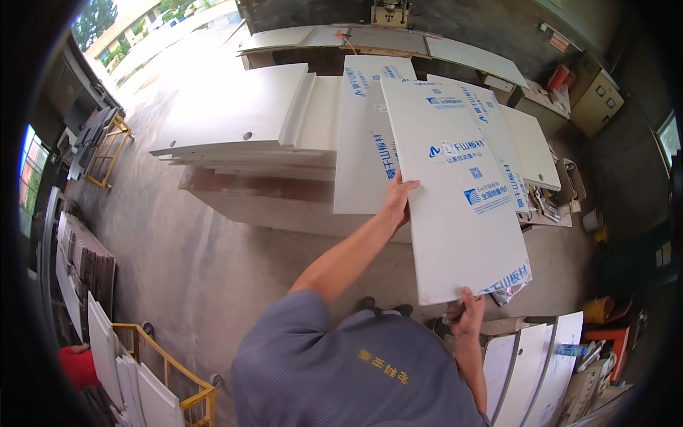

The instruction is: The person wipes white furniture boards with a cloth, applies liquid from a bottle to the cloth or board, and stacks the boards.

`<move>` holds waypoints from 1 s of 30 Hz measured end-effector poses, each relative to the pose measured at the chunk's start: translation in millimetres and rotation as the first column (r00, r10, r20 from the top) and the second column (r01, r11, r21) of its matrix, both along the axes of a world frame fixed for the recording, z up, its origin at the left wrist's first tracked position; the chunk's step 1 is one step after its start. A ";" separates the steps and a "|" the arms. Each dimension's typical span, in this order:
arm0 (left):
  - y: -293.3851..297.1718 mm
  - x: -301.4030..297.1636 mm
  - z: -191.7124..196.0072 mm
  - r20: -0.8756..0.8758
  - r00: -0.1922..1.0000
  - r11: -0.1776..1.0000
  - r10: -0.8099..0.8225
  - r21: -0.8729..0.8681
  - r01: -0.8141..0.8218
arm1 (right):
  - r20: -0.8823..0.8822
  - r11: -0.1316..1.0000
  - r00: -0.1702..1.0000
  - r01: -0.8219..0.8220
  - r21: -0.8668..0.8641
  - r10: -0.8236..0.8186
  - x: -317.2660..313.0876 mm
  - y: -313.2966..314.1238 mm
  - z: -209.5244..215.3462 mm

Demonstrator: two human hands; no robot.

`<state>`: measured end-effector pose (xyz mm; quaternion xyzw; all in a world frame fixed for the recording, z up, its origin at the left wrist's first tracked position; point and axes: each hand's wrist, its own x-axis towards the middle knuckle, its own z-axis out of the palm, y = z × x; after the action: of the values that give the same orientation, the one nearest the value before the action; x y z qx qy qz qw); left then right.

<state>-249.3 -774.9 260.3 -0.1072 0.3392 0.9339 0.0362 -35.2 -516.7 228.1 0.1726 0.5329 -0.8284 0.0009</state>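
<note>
Before me I hold a long white board with blue printed film on its face, tilted up off the work surface. My left hand grips its left long edge, thumb on the face and fingers behind. At the near end my right hand clasps the short edge, thumb on top; its other fingers are partly hidden. Just beyond lies another white board with blue print. To its left a stack of plain white panels rests on a low support, some with round holes near the edge.
A bench with pale panels runs along the back wall. At the lower left stands a yellow-framed cart with upright panels, beside a person in red. More panels and a plastic bottle are at the lower right.
</note>
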 end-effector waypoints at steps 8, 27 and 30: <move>-113.7 -24.5 -69.7 -0.106 0.965 0.852 0.238 -0.455 -0.260 | -0.004 0.981 1.000 -0.003 -0.195 0.002 -66.7 12.0 28.9; -161.5 90.6 -6.7 0.188 0.949 -0.198 -0.254 -0.970 0.140 | 0.085 0.388 0.906 -0.260 0.884 0.414 -185.0 -48.2 5.8; -172.3 81.5 -21.3 0.103 0.949 -0.207 -0.297 -0.978 0.042 | 0.065 0.467 0.921 -0.255 0.847 0.385 -194.0 -58.6 -10.2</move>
<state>-167.7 -947.3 239.0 0.0292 0.9435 0.3277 0.0389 -229.2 -575.3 217.9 -0.0080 0.8860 -0.4622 0.0370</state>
